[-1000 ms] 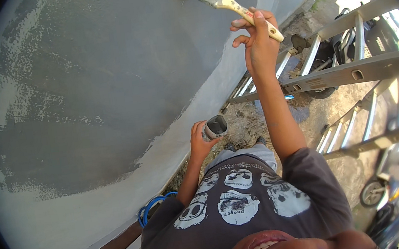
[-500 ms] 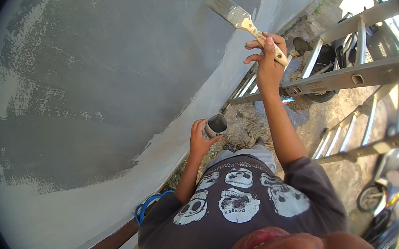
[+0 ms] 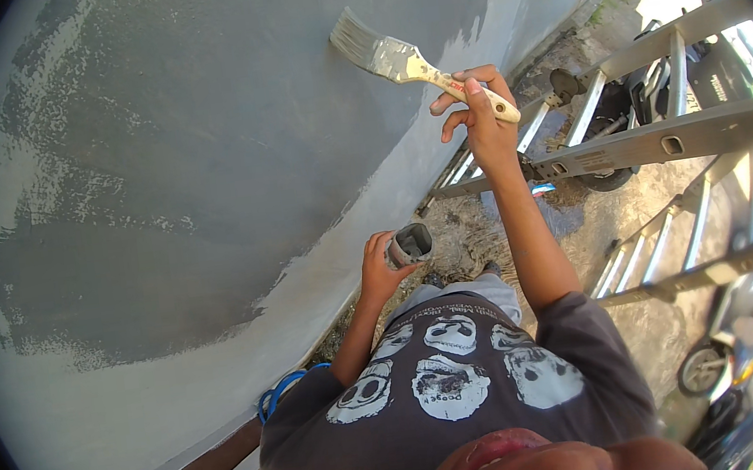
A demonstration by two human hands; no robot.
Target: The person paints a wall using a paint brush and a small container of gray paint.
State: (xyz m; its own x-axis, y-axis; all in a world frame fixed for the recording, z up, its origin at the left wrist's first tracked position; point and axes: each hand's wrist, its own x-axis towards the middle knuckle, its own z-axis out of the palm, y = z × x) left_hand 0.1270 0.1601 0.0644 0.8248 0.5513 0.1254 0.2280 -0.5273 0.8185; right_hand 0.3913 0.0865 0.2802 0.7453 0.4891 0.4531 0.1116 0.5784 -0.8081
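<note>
A flat paintbrush [image 3: 409,66] with a pale wooden handle is gripped in my right hand [image 3: 486,113], thumb and fingers closed round the handle. Its grey-coated bristles reach up and left to the wall [image 3: 196,144], where the tips appear to touch wet grey paint. Lower down, my left hand [image 3: 383,270] wraps round a small paint-smeared cup [image 3: 409,246], held near my waist. Grey paint coats the cup's inside. A broad dark grey patch covers much of the wall, with streaky edges and paler wall below and to the right.
A metal ladder [image 3: 666,143] stands close to my right arm. Motorbikes [image 3: 705,367] are parked beyond it. A coiled blue hose [image 3: 285,389] lies at the wall's foot, near a brown and white frame [image 3: 203,468] at lower left.
My right hand has moved the paintbrush left across the wall, and the bristles now trail at a flatter angle. The cup has tilted slightly, showing more of its inside.
</note>
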